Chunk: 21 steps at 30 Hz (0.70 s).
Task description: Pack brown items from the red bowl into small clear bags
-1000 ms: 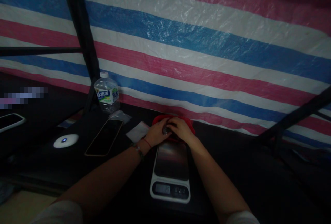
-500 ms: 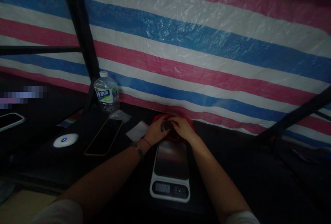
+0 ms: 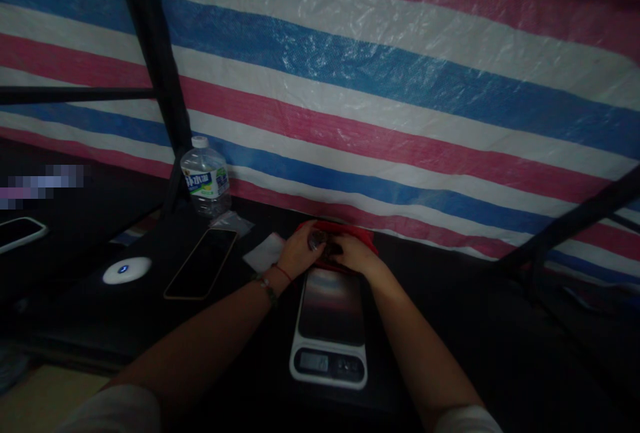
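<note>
A red bag or pouch (image 3: 367, 241) lies behind the kitchen scale, with dark contents showing in its mouth. My left hand (image 3: 300, 251) is at its left side, fingers curled round a small, shiny, see-through roundish thing (image 3: 316, 241) whose kind I cannot make out. From the right, my right hand (image 3: 356, 254) reaches over the bag with bent fingers in the dark contents; its fingertips are partly hidden. Just in front of both hands sits the white kitchen scale (image 3: 333, 336) with a dark, shiny plate; its display is lit but unreadable.
Left of my arm lie a smartphone (image 3: 203, 265), a white oval device (image 3: 127, 270) and a white sheet (image 3: 264, 254). Behind them stand a large clear bottle (image 3: 206, 183) and a crumpled clear plastic bag (image 3: 233, 223). A striped tarp (image 3: 350, 133) closes off the back.
My right hand has shifted slightly, lowering its fingers into the dark contents. The clear thing in my left hand has moved a little to the left. The scale has stayed put.
</note>
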{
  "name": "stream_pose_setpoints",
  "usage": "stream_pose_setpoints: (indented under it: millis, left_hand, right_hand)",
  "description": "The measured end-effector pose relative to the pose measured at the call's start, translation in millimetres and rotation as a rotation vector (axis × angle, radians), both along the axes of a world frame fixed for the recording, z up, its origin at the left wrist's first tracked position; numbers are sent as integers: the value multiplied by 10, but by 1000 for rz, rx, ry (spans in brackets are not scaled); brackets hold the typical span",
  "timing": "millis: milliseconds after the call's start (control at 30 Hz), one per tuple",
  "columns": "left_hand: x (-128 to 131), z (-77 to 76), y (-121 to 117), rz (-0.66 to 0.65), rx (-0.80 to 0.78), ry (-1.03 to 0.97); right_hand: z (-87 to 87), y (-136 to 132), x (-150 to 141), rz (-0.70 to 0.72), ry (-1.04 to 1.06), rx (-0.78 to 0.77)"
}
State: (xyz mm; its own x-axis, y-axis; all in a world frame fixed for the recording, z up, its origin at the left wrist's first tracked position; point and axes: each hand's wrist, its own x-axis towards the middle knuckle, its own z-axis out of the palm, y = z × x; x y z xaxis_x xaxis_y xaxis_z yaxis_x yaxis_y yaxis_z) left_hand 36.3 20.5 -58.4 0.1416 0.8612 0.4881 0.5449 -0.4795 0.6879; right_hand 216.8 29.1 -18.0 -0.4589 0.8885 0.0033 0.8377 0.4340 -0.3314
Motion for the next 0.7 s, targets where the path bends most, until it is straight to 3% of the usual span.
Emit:
stream_pose_setpoints:
  millis: [300, 700]
  left_hand:
    - [-9, -27, 32, -13, 44, 72]
    - [-12, -17, 26, -25, 46, 97]
  right_hand:
    - [-109, 70, 9, 25, -61, 72]
    - [-3, 89, 47, -28, 26, 188]
